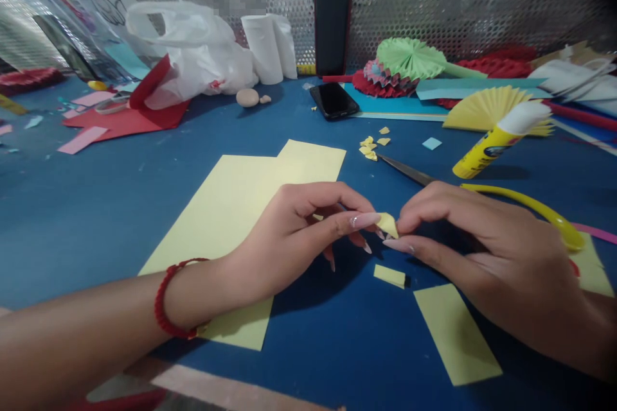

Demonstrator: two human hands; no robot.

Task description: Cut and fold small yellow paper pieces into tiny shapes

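— Left hand (pixel 299 231) and right hand (pixel 482 250): I see both pinching one small folded yellow paper piece (pixel 388 225) at the fingertips, over the blue table (pixel 96 218). What could fail?
— As I judge it, long nails grip poorly. The piece may slip and land by the yellow scrap (pixel 389 276) below. The scissors (pixel 405 170) lie just behind the right hand, so a careless reach could meet the blade.

Head camera, forward-down, near left hand (pixel 289 234), right hand (pixel 482 253).

Blue table (pixel 96 205): yellow sheets (pixel 231 205), glue stick (pixel 496 141), phone (pixel 333 100).
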